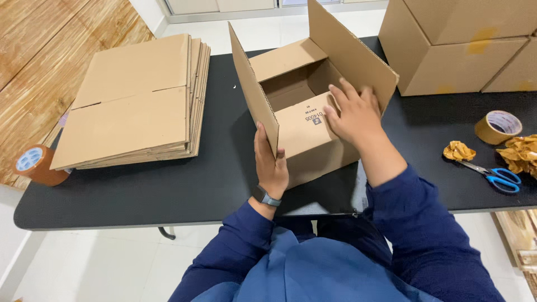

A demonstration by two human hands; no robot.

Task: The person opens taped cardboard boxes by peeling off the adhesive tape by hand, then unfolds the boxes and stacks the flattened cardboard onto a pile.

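Blue sleeves fill the 6 o'clock edge of the head view, and both forearms reach up to an open cardboard box point(305, 120) at the centre of the black tabletop point(168, 184).

Left hand point(270, 162): clamped on the near-left corner of the box, thumb inside the upright side flap, fingers outside; a wristwatch point(266, 197) sits just below it. Right hand point(352, 112): spread flat and wide, palm down on the near inner flap, holding nothing.

Box state: the near flap is pressed inward, the far inner flap lies folded at 12 o'clock, and the two long flaps stand upright at 10 and 2 o'clock.

Recommended handling: keep the left grip firm so the corner stays square; press with the whole palm, close to the fold line, so the flap beds level rather than buckling.

Surroundings: a stack of flat cartons point(134, 100) at 9 o'clock, a brown tape roll point(34, 164) beyond it at the tabletop edge, assembled boxes point(458, 45) at 2 o'clock, a second tape roll point(499, 127), blue-handled scissors point(495, 174) and crumpled tape scraps point(458, 151) at 3 o'clock.
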